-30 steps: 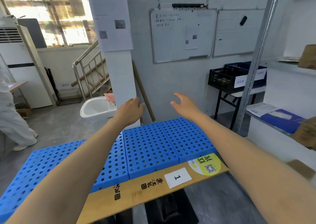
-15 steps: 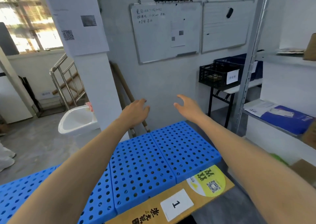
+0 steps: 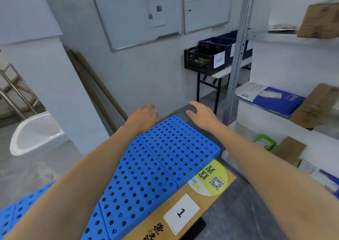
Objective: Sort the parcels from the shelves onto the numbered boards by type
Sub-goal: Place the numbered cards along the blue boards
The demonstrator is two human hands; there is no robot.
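My left hand (image 3: pixel 143 114) and my right hand (image 3: pixel 202 114) are stretched out side by side above the far end of the blue perforated board (image 3: pixel 165 157), fingers relaxed, holding nothing. A brown cardboard strip along the board's near edge carries a white label with the number 1 (image 3: pixel 181 213). On the metal shelves at the right lie a blue and white mailer bag (image 3: pixel 271 97), a tilted cardboard box (image 3: pixel 311 105), another cardboard box (image 3: pixel 321 19) on the upper shelf, and a green parcel (image 3: pixel 265 141) beside a cardboard box (image 3: pixel 289 152) on the lowest level.
A grey shelf upright (image 3: pixel 238 56) stands just right of my right hand. Behind it a small table holds a black crate (image 3: pixel 201 60) and a dark blue crate. Wooden poles (image 3: pixel 95 87) lean on the wall. A white basin (image 3: pixel 34 133) sits at the left beside a pillar.
The view has swung right and down toward the shelves. The staircase and window have left the frame. Both hands stay out in front, holding nothing.
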